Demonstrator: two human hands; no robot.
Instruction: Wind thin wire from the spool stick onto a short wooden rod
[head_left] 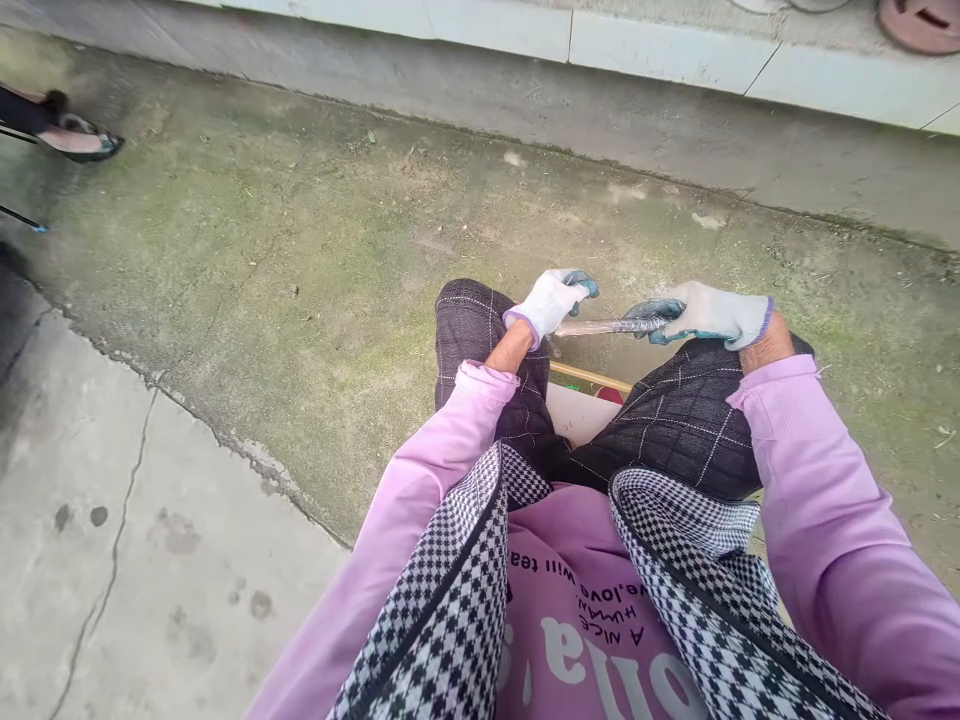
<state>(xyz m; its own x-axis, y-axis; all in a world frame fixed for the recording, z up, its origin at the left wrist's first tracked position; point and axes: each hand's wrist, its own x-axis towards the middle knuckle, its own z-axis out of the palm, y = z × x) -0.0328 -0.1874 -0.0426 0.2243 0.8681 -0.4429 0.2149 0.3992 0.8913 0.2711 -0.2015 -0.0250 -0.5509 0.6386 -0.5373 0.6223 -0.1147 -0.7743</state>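
Both my hands wear white work gloves with blue-green coated fingers and purple cuffs. My right hand is wrapped around the right end of a thin, light-brown stick. A shiny, clear, film-like wrap covers the part of the stick close to my right fingers. Over the stick's other end, my left hand is closed, thumb and fingers curled together. Whatever it pinches, if anything, is too small to make out. The stick lies roughly level above my knees.
Between my legs are a pale board-like surface, a thin yellowish strip and a red item. Another person's shoe is at the upper left. A tiled ledge runs along the top, with a pinkish-brown shoe on it.
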